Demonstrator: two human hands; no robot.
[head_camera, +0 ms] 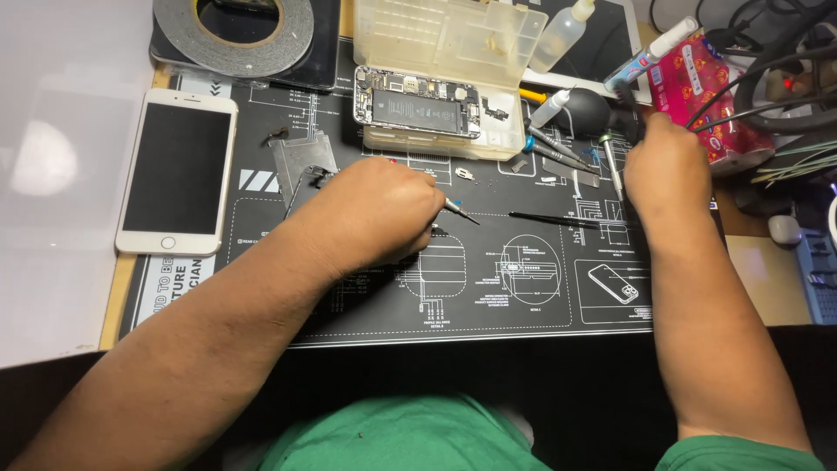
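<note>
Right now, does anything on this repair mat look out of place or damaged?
The opened phone, its battery and boards bare, sits on the ledge of a clear parts box, not flat on the mat. Small loose parts lie scattered near the left hand, which holds a thin tool. The white phone looks intact.

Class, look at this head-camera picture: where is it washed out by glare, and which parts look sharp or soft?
Head view: the pale surface at left is blown out, with a bright glare patch; the black work mat is evenly lit and its white line drawings read sharp; the left hand casts a soft shadow on the mat; the right hand looks slightly soft; the bottom edge falls dark.
</note>
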